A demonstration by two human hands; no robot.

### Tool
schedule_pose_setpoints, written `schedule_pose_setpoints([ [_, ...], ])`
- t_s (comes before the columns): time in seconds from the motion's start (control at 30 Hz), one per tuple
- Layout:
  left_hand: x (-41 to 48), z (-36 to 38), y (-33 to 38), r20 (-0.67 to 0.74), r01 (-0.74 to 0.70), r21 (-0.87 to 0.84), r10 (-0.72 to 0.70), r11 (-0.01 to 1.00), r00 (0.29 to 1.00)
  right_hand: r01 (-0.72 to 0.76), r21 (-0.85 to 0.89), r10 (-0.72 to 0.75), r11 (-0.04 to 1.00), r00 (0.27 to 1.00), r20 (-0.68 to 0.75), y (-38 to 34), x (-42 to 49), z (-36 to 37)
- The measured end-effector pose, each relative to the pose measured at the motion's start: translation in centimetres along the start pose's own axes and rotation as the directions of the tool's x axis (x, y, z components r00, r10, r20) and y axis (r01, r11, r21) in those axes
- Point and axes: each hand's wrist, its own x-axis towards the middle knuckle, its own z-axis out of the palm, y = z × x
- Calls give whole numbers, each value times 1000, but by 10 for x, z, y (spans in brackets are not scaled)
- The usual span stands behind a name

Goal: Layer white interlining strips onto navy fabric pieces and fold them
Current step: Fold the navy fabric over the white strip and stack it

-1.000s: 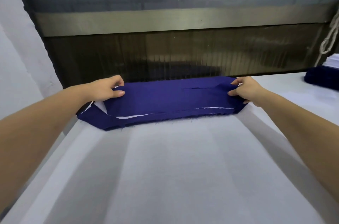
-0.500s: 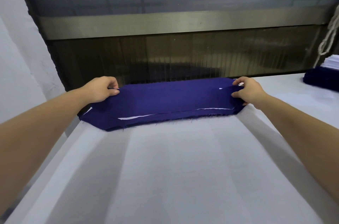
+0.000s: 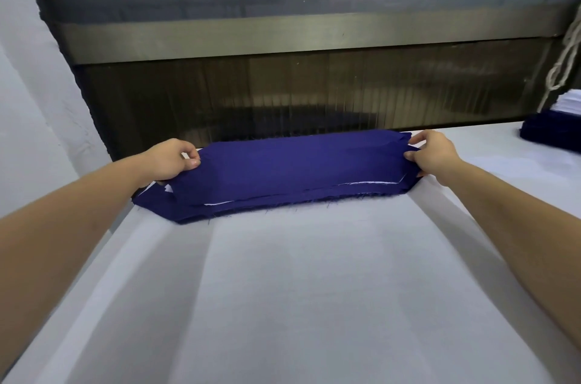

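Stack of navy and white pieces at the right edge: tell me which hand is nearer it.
Right. The right hand pinches the right end of the navy fabric, left of the stack; the left hand grips its opposite end, farther.

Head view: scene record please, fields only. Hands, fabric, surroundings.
left hand: pinches the left end of the navy fabric
right hand: pinches its right end
fabric state: layered, lying across the far end of the white surface
white interlining: thin slivers showing at the near edge
behind: dark machine opening
far right: stack of pieces, navy below, white on top
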Motion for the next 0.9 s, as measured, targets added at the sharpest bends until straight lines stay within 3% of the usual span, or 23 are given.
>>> schedule_pose_setpoints([
  [0.17,4,8,-11,-38,-38,84,41,996,998,-9,23,8,1000,1000,18,0,2,0],
  [0.43,9,14,-18,81,-97,148,86,984,993,21,124,-24,992,1000,20,-4,-2,0],
  [0.63,14,25,0,62,-169,180,160,969,985,134,346,-142,929,990,-3,2,-4,-2],
  [0.9,18,52,44,83,-302,185,291,935,953,118,516,-147,848,989,16,14,-2,-1],
])
